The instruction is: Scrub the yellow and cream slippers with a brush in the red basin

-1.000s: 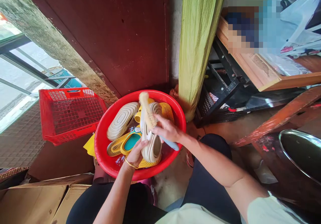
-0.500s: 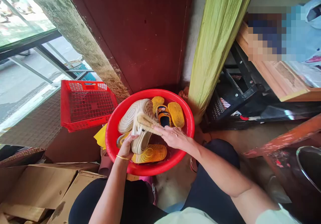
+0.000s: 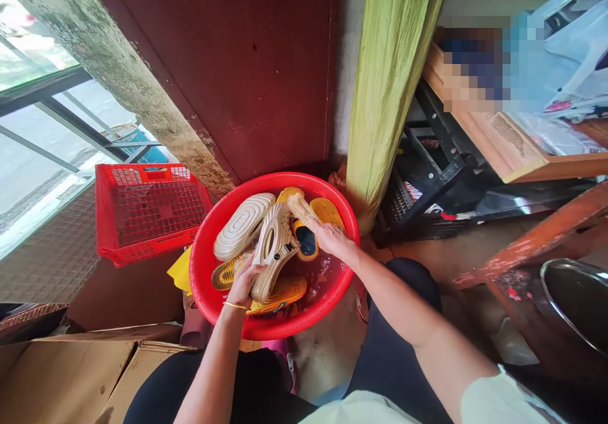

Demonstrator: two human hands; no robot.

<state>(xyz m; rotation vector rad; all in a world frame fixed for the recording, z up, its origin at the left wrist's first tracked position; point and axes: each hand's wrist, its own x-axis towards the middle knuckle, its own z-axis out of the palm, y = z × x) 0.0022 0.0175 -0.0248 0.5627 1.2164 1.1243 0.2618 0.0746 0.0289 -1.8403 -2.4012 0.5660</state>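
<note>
A red plastic basin point(image 3: 204, 284) sits on the floor with a little water in it. My left hand point(image 3: 244, 282) grips a beige slide sandal point(image 3: 272, 253), which stands tilted in the basin. My right hand point(image 3: 331, 239) is closed around a scrubbing brush point(image 3: 299, 208), whose pale bristles point toward the basin's far side. Its handle is hidden under my palm. A second beige sandal point(image 3: 242, 226) lies sole up at the left. Yellow slippers point(image 3: 280, 294) lie beneath and around them, and a dark-lined slipper point(image 3: 305, 240) sits just below the brush.
A red plastic crate point(image 3: 152, 212) stands left of the basin, with cardboard boxes point(image 3: 71, 379) in front of it. A green-wrapped post point(image 3: 387, 94) rises behind the basin. On the right are a black metal rack point(image 3: 427, 177), an orange wooden frame point(image 3: 532, 246) and a steel pot point(image 3: 577, 303).
The brush has moved from the sandal's middle toward the far right of the basin. The sandal has turned in my left hand, and a dark-lined slipper now shows beside it.
</note>
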